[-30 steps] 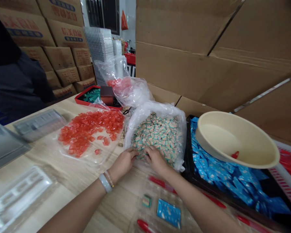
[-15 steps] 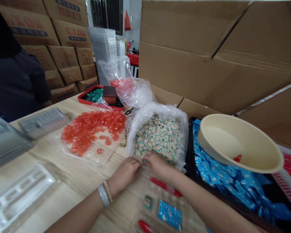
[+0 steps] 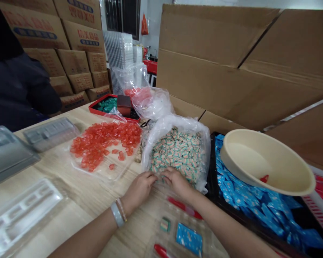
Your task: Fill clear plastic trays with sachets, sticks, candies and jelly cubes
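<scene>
Both hands are at the near edge of an open plastic bag (image 3: 161,126) of striped pieces (image 3: 177,154). The left hand (image 3: 141,188) is narrow, its fingers bent and fingertips at the bag's near left corner. The right hand (image 3: 179,182) is curled over the nearest striped pieces, fingertips close to those of the left. Whether either grips a piece or a fold of plastic cannot be told; the fingertips are hidden or blurred.

Principal risk, in judgement: the bag's near side looks low, so a wrist or finger dragging on the plastic could pull it down and spill striped pieces onto the table (image 3: 97,200).

Beneath the right forearm lies a clear tray (image 3: 174,219) with one striped block (image 3: 165,224), a blue packet (image 3: 188,239) and red items (image 3: 184,208). A low sweep of that forearm could displace them.

Left of the bag, loose red pieces (image 3: 107,141) lie spread on clear plastic; a stray from either heap could mix with the other.

To the right, a cream basin (image 3: 258,154) appears to rest on soft blue packets (image 3: 247,197) in a black tray (image 3: 212,179). Uneven support could let it slip if knocked.
</scene>
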Tool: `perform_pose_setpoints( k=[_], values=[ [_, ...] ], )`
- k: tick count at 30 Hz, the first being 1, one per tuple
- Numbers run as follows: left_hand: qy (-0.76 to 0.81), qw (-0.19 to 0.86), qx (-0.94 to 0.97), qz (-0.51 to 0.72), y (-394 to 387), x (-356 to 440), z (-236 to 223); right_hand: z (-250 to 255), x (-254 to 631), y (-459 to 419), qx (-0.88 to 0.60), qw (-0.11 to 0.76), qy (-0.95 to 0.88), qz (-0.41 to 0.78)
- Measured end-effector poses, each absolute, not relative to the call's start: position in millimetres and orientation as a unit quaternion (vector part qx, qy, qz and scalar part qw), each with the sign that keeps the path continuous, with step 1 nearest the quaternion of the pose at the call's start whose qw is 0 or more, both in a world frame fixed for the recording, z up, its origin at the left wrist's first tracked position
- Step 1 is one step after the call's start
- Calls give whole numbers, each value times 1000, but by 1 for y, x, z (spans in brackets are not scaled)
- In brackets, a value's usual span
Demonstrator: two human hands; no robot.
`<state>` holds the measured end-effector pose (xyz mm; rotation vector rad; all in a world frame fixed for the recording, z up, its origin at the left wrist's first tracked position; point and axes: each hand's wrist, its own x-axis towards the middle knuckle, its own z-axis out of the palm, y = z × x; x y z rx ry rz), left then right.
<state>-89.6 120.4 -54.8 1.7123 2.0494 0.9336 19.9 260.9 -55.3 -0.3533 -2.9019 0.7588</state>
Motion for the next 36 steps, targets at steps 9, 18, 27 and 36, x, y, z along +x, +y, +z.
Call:
perform_pose_setpoints(
  k=[9,18,27,36],
  values=[
    [744,153,516,397,123,-96,-65,-68,-15,264,-75,61,-961,260],
    [755,104,553,338,122,-95,-70,-61,10,252,-151,103,-969,165],
    [777,120,573,231,139,-97,-51,-73,19,262,-171,89,-956,219],
    [772,110,589,210,138,-97,-52,-70,22,262,-165,91,-955,231]
  ],
)
